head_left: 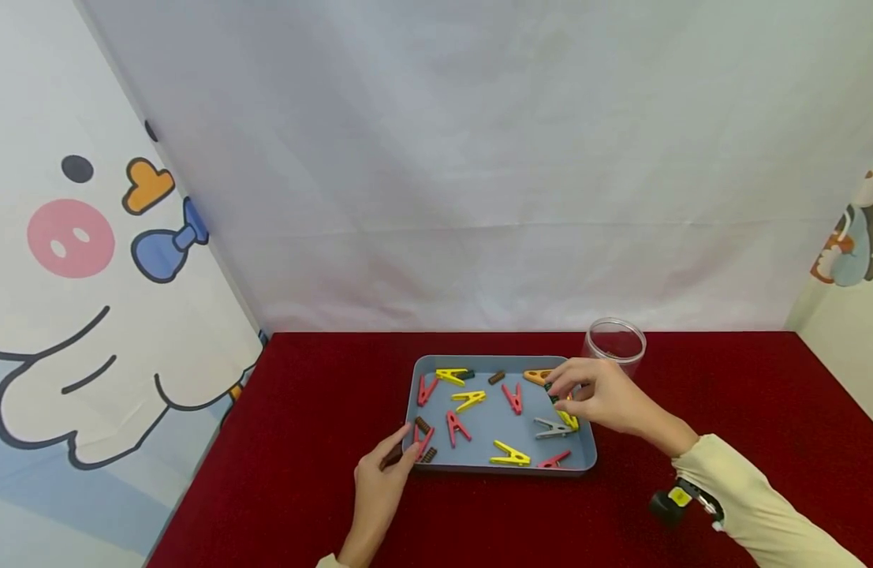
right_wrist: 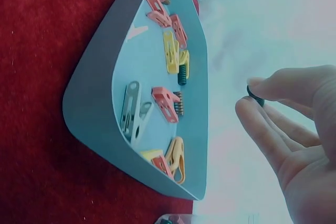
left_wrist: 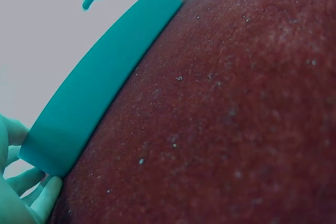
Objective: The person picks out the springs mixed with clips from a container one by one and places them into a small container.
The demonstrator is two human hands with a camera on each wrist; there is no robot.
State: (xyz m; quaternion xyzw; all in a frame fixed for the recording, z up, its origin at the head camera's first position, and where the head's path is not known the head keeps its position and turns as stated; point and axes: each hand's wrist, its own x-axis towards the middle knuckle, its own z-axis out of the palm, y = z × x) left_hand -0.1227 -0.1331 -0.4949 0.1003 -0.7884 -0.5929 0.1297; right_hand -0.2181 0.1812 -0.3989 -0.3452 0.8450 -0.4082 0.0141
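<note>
My right hand point(head_left: 606, 394) pinches a small dark ribbed cylinder point(right_wrist: 255, 97) between thumb and fingertips, raised over the right side of a blue-grey tray point(head_left: 493, 468). At the tray's front left corner is my left hand point(head_left: 381, 483), its thumb and fingers around the rim and wall. Inside the tray lie several red, yellow and grey clothespins, among them a yellow clothespin point(head_left: 510, 454) near the front and a grey clothespin point(head_left: 552, 428) at the right. An orange clothespin point(right_wrist: 177, 161) lies by the back right corner. Small brown ribbed cylinders point(head_left: 496, 378) are scattered between them.
A clear round jar point(head_left: 633, 364) stands just behind the tray's right corner, partly hidden by my right hand. Red cloth covers the table point(head_left: 322, 410). A pale curtain point(head_left: 479, 197) hangs behind it, with printed cartoon panels at both sides.
</note>
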